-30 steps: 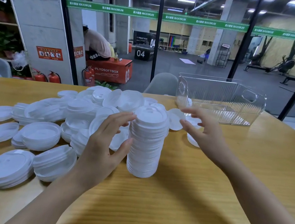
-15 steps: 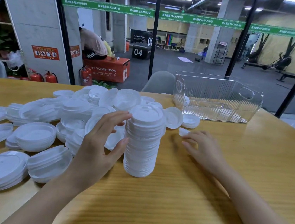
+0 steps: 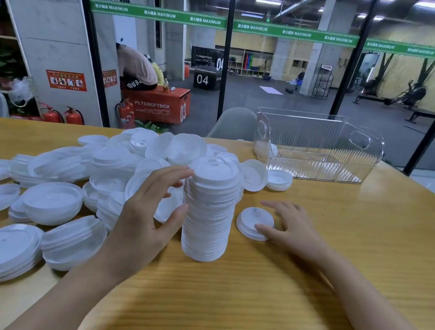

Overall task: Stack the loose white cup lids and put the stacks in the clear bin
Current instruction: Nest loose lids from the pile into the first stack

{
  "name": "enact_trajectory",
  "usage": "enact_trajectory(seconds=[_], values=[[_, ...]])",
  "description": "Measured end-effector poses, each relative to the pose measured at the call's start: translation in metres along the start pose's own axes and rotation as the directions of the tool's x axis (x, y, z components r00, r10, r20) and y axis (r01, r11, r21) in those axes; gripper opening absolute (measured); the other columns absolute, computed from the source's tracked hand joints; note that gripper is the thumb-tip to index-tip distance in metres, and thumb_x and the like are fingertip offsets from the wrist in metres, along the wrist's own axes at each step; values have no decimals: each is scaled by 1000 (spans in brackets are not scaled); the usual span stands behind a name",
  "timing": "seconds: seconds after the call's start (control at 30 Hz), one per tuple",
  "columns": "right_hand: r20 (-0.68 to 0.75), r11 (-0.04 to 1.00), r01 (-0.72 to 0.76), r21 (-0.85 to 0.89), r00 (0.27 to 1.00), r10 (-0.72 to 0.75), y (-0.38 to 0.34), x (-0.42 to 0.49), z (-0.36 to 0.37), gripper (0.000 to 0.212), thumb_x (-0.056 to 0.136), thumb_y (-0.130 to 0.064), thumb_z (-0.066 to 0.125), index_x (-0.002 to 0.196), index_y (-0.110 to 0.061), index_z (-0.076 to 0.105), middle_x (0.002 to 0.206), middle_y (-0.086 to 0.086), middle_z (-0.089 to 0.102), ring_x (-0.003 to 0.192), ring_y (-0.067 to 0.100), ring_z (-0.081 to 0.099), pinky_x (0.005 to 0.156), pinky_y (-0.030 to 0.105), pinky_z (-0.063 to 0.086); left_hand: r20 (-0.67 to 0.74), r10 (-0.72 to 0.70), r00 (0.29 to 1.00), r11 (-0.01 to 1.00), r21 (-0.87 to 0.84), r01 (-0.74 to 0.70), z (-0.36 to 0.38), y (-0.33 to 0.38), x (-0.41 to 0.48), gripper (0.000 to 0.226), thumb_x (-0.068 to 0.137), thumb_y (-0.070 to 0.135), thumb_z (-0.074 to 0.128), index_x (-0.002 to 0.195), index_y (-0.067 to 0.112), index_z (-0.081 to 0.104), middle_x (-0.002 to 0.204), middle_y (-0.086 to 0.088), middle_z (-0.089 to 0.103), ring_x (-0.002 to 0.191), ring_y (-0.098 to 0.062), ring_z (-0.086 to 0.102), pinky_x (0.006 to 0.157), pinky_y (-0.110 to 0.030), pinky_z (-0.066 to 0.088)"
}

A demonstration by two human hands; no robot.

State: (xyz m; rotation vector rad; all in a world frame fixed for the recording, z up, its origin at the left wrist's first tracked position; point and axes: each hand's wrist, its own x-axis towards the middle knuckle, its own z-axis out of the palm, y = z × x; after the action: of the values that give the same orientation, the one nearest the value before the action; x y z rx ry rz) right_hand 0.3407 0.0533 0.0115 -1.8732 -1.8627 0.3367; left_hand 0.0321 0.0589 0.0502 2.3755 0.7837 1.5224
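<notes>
At a wooden table [image 3: 248, 312], a person is building a tall stack of white cup lids [image 3: 209, 212], which is standing upright a little in from the near edge. The left hand [image 3: 148, 211] is lying open against the stack's left side, thumb and fingertips touching it, apparently steadying a column tall enough to topple. The right hand [image 3: 294, 228] is reaching flat across the table, fingers straight. Its fingertips are resting on a single lid [image 3: 252, 219] lying just right of the stack, likely the next to go on top; it is not gripping it. Several shorter stacks [image 3: 5, 257] are sitting at the near left, while a loose heap of lids [image 3: 130, 160] is sprawling beyond the left hand. The clear bin [image 3: 318, 146] is waiting at the far right of the table, well apart from the tall stack and holding no stack yet. A white shape at its left wall is too unclear to place.
</notes>
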Motion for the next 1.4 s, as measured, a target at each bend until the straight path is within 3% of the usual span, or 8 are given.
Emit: enact_trajectory(seconds=[0.2, 0.33, 0.47, 0.57, 0.7, 1.03, 1.17, 1.4], values=[[67, 993, 56, -105, 997, -49, -3, -2, 0, 66, 74, -72, 64, 134, -53, 43, 123, -31, 38, 122, 8, 30, 105, 35, 25, 2, 1, 1000, 1000, -1, -1, 0, 0, 0, 47, 90, 28, 56, 136, 26, 47, 134, 13, 52, 119, -10, 55, 94, -18, 45], [-1, 995, 61, -85, 998, -61, -5, -2, -1, 66, 74, -76, 59, 134, -53, 44, 123, -31, 45, 119, 6, 35, 96, 31, 25, 2, 3, 1000, 1000, -2, -3, 0, 0, 0, 47, 90, 27, 56, 136, 27, 47, 134, 14, 51, 118, -9, 55, 94, -16, 44], [-129, 985, 78, 152, 990, -58, -14, -2, -5, 66, 66, -85, 45, 125, -55, 48, 131, -28, 54, 121, 6, 45, 107, 37, 34, 7, -1, 1000, 1000, -1, 1, -1, 0, 0, 48, 90, 28, 56, 137, 29, 46, 135, 15, 51, 119, -9, 54, 95, -15, 43], [-230, 904, 149, 401, 971, -58, -33, -5, -15, 71, 76, -75, 50, 136, -38, 54, 129, -22, 60, 114, -1, 54, 107, 36, 41, 5, 4, 1000, 1000, 0, -4, -1, 0, 0, 48, 90, 26, 57, 136, 29, 46, 134, 15, 51, 118, -11, 55, 94, -16, 43], [-274, 816, 278, 506, 949, -153, -77, -12, -42, 41, 89, -57, 59, 128, -49, 54, 118, -26, 63, 112, -1, 57, 99, 29, 45, 0, 9, 1000, 1000, 3, -9, -1, 0, -1, 49, 90, 26, 57, 137, 29, 45, 136, 14, 50, 119, -13, 55, 94, -17, 44], [-182, 853, 451, 261, 891, -415, -125, -10, -56, 35, 81, -49, 66, 114, -38, 64, 121, -29, 60, 121, -2, 46, 94, 6, 28, -46, -28, 999, 999, 16, 29, 0, 0, 0, 61, 86, 16, 67, 140, 24, 39, 132, 9, 51, 118, -7, 54, 94, -16, 45], [-185, 853, 461, 244, 886, -426, -125, -8, -54, 34, 80, -49, 67, 113, -41, 64, 117, -32, 60, 119, -4, 45, 94, 5, 28, -33, -26, 999, 1000, 3, 26, -1, 1, 0, 57, 88, 29, 60, 141, 26, 39, 132, 9, 50, 119, -5, 53, 95, -15, 43], [-182, 847, 469, 250, 882, -434, -127, -6, -53, 36, 81, -48, 67, 116, -39, 66, 119, -29, 62, 122, -1, 48, 98, 10, 31, -27, -4, 1000, 1000, 20, 5, -1, 1, 0, 59, 88, 22, 64, 141, 28, 39, 133, 9, 50, 119, -4, 53, 95, -15, 44]])
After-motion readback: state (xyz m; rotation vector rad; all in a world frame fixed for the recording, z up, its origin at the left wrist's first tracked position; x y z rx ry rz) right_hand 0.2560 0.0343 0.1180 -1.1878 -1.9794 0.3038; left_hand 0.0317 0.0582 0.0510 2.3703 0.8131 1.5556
